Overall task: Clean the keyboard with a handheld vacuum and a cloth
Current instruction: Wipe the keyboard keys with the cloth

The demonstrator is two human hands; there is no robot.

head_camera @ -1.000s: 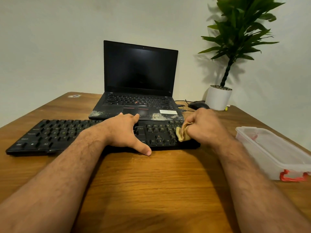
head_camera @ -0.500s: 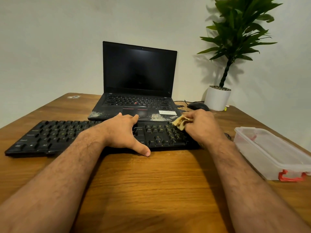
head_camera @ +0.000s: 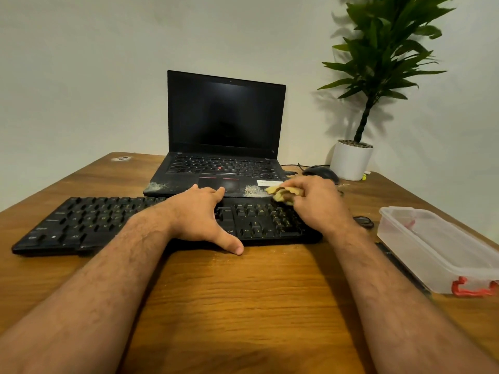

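Left hand [head_camera: 201,218] spread flat on keyboard [head_camera: 89,222] mid-section, thumb down over near edge, prob. bracing it vs sliding. Right hand [head_camera: 317,205] bunched round yellow cloth [head_camera: 282,194] at keyboard's far-right corner, wiping numpad. Vacuum not in view. Wooden desk [head_camera: 243,298] under keyboard; dusty laptop [head_camera: 225,147] just behind it; plastic box [head_camera: 437,247] to its right; potted plant [head_camera: 351,160], mouse [head_camera: 321,174] further back by plain wall.

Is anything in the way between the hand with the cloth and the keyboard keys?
Nothing visible is. The right hand holds the yellow cloth right at the far right end of the keyboard, over its keys. The left hand rests on the middle of the keyboard, off to the side of the cloth.
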